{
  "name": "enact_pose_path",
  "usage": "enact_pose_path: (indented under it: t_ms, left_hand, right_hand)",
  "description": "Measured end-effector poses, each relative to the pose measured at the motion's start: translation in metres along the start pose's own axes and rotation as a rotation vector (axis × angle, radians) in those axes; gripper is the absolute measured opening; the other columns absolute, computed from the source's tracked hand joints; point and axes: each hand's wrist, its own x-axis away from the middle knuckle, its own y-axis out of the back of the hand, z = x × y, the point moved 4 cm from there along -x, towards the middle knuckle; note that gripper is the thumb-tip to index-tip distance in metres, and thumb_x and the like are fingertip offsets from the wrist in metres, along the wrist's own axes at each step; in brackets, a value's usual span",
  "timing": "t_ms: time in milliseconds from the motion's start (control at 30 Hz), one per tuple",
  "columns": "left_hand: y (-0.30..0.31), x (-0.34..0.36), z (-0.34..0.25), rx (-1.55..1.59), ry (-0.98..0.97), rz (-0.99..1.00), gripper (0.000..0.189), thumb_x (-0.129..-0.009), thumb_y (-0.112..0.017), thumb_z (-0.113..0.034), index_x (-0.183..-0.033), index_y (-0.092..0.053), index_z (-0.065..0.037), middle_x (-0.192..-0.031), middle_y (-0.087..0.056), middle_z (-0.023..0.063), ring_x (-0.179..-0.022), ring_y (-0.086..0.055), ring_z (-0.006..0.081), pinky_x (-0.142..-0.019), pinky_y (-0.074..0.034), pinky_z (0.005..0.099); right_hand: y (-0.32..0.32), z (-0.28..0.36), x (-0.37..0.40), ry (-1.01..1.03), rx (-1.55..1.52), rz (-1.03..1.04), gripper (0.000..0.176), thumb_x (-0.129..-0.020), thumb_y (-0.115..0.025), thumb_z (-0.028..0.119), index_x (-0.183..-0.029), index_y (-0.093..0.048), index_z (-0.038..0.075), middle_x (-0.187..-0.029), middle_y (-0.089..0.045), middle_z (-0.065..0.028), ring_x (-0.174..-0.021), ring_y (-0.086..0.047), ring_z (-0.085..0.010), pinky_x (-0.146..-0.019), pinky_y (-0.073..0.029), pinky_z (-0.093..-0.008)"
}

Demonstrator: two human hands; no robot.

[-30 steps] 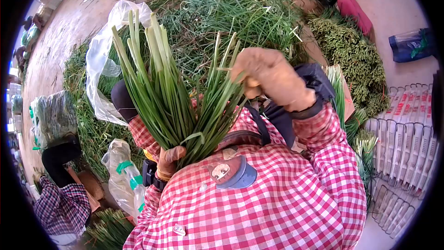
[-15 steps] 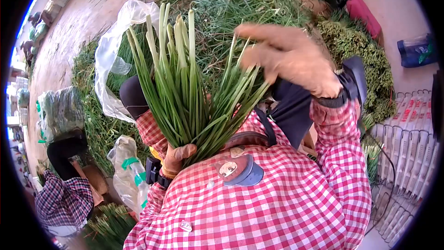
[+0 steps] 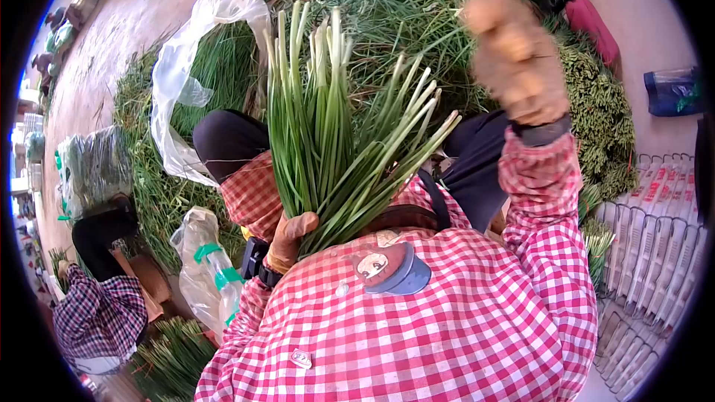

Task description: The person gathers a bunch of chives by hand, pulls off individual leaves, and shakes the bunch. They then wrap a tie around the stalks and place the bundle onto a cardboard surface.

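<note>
My left hand (image 3: 290, 238), in a tan work glove, is closed around the lower part of a bunch of chives (image 3: 324, 134). Their pale stem ends point up and away from me, and some stalks fan out to the right. Raised at the upper right is my gloved right hand (image 3: 518, 59), apart from the bunch. It is smeared by motion, so its finger posture and anything in it cannot be made out.
Loose greens (image 3: 402, 22) cover the floor ahead. A clear plastic bag (image 3: 167, 104) lies by my left knee, another bag with green tape (image 3: 197, 268) nearer. Wire-edged white racks (image 3: 648, 253) stand right. A person in a checked shirt (image 3: 104, 313) sits at left.
My right hand has moved up and right, away from the chives. The bunch has swung slightly to the right in my left hand, which keeps its hold.
</note>
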Motion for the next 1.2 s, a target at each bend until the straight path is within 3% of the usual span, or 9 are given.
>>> enact_pose_path:
  t_ms: [100, 233, 300, 333, 533, 633, 800, 967, 1200]
  left_hand:
    - [-0.005, -0.002, -0.004, 0.018, 0.004, 0.006, 0.078, -0.077, -0.071, -0.034, -0.134, -0.039, 0.007, -0.120, -0.056, 0.0286, -0.096, -0.066, 0.0358, -0.084, -0.056, 0.0426]
    - [-0.013, -0.007, -0.010, 0.033, 0.014, -0.003, 0.078, -0.077, -0.071, -0.033, -0.135, -0.039, 0.007, -0.120, -0.056, 0.0291, -0.095, -0.066, 0.0363, -0.085, -0.056, 0.0432]
    - [-0.017, -0.010, -0.011, 0.027, -0.001, -0.014, 0.078, -0.077, -0.071, -0.031, -0.136, -0.036, 0.007, -0.119, -0.057, 0.0283, -0.092, -0.067, 0.0376, -0.084, -0.056, 0.0471]
    - [-0.018, -0.011, -0.011, 0.028, 0.000, -0.002, 0.078, -0.077, -0.071, -0.031, -0.136, -0.036, 0.007, -0.119, -0.057, 0.0283, -0.093, -0.066, 0.0378, -0.085, -0.056, 0.0468]
    - [-0.006, -0.003, -0.006, 0.049, -0.029, 0.035, 0.081, -0.082, -0.062, -0.042, -0.142, -0.030, 0.001, -0.135, -0.044, 0.0287, -0.111, -0.057, 0.0422, -0.092, -0.051, 0.0524]
    - [0.009, -0.007, -0.009, 0.069, -0.112, 0.071, 0.079, -0.083, -0.061, -0.042, -0.143, -0.030, 0.001, -0.136, -0.043, 0.0286, -0.111, -0.057, 0.0426, -0.092, -0.050, 0.0528]
    - [0.010, -0.009, -0.007, 0.173, -0.209, 0.129, 0.077, -0.085, -0.058, -0.041, -0.143, -0.030, 0.000, -0.137, -0.042, 0.0285, -0.113, -0.056, 0.0431, -0.092, -0.050, 0.0535]
    - [0.013, -0.005, -0.005, 0.186, -0.212, 0.145, 0.075, -0.086, -0.057, -0.040, -0.143, -0.030, -0.001, -0.138, -0.041, 0.0285, -0.113, -0.055, 0.0434, -0.093, -0.050, 0.0537]
    - [0.013, -0.001, -0.006, 0.137, -0.184, 0.115, 0.075, -0.086, -0.057, -0.040, -0.143, -0.030, 0.000, -0.138, -0.041, 0.0287, -0.113, -0.055, 0.0433, -0.093, -0.050, 0.0536]
  right_hand:
    - [0.030, 0.050, 0.008, 0.167, -0.322, 0.106, 0.035, -0.098, -0.046, 0.012, -0.127, -0.045, -0.007, -0.076, -0.058, -0.0034, -0.054, -0.058, -0.0018, -0.035, -0.041, -0.0160]
    - [0.044, 0.011, 0.020, -0.377, 1.528, -0.394, 0.052, -0.095, -0.053, 0.034, -0.134, -0.045, 0.000, -0.113, -0.061, -0.0179, -0.084, -0.063, -0.0172, -0.071, -0.051, -0.0276]
    - [-0.007, -0.005, 0.009, -0.697, 1.412, -0.426, 0.064, -0.093, -0.054, 0.043, -0.140, -0.039, 0.002, -0.126, -0.057, -0.0217, -0.118, -0.056, -0.0286, -0.104, -0.040, -0.0374]
    - [-0.021, -0.029, 0.010, -0.082, 1.519, -0.008, 0.069, -0.089, -0.057, 0.049, -0.140, -0.041, 0.004, -0.127, -0.056, -0.0212, -0.120, -0.054, -0.0291, -0.107, -0.038, -0.0386]
    - [-0.083, -0.089, 0.006, 0.171, 1.690, 0.426, 0.034, -0.089, -0.057, 0.042, -0.079, -0.065, 0.010, -0.082, -0.060, -0.0010, -0.091, -0.057, -0.0219, -0.088, -0.042, -0.0440]
    - [-0.055, -0.041, 0.007, 0.598, 1.581, 0.083, 0.013, -0.087, -0.067, 0.020, -0.090, -0.066, 0.007, -0.081, -0.063, -0.0028, -0.074, -0.059, -0.0184, -0.071, -0.049, -0.0285]
    - [0.016, 0.010, 0.017, 0.146, 1.344, -0.713, 0.014, -0.092, -0.061, 0.012, -0.102, -0.064, 0.003, -0.082, -0.067, -0.0052, -0.069, -0.063, -0.0134, -0.064, -0.054, -0.0254]
    - [-0.056, -0.068, 0.031, 0.405, 1.414, 0.052, 0.015, -0.092, -0.061, 0.015, -0.102, -0.064, 0.005, -0.086, -0.068, -0.0068, -0.078, -0.065, -0.0165, -0.067, -0.051, -0.0289]
    - [-0.053, -0.100, 0.045, 0.007, 1.283, -0.072, 0.029, -0.086, -0.067, 0.029, -0.097, -0.064, 0.002, -0.079, -0.066, -0.0113, -0.071, -0.064, -0.0281, -0.066, -0.049, -0.0375]
